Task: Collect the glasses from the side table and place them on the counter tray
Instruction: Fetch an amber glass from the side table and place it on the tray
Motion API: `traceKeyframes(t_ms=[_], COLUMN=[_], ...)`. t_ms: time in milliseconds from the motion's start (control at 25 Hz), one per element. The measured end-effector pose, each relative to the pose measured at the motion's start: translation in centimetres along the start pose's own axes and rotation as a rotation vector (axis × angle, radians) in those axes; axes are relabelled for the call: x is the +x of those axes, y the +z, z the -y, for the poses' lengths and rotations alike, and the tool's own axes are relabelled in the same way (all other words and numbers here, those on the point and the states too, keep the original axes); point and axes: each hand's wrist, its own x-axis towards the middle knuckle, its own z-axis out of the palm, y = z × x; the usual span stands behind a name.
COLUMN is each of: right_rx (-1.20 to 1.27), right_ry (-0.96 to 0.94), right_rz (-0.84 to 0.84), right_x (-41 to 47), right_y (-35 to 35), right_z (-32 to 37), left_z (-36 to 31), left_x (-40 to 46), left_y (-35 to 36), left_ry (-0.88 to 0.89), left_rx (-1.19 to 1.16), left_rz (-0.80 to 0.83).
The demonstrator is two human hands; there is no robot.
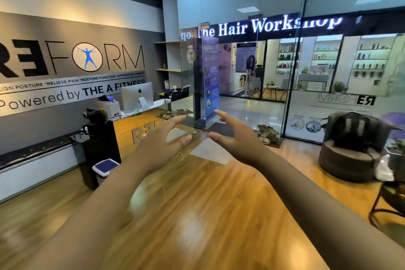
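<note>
Both my arms reach forward over the wooden floor. My left hand [163, 138] and my right hand [231, 132] face each other at mid-frame with fingers spread and loosely bent, and nothing is between them. No glasses and no tray show clearly in this view. A wooden reception counter [140, 125] stands at the left behind my left hand, with a computer [137, 96] on it. A dark round-framed side table [388, 201] is cut off at the right edge.
Glass walls and a glass door [252, 85] close the room ahead. A banner stand [210, 81] stands by the door. A black pedestal [99, 144] and a white scale [105, 166] are at the left. A brown pouf [346, 160] with a black backpack [350, 129] sits at the right.
</note>
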Motion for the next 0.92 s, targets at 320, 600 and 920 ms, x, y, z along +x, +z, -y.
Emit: traceKeyframes(t_ms=[320, 600, 920], right_rx=[-0.124, -0.239, -0.279], right_ry=[0.176, 0.308, 0.377], right_rz=[-0.15, -0.24, -0.235], right_x=[7.8, 12.2, 18.7], right_y=[1.8, -1.7, -9.2], right_z=[-7.0, -15.9, -30.8], left_z=[5.8, 6.3, 2.8], left_x=[14.2, 25.8, 39.9], left_y=[5.7, 14.6, 27.7], left_ry=[0.234, 0.338, 0.385], left_rx=[-0.092, -0.207, -0.261], left_rz=[0.149, 0.23, 0.263])
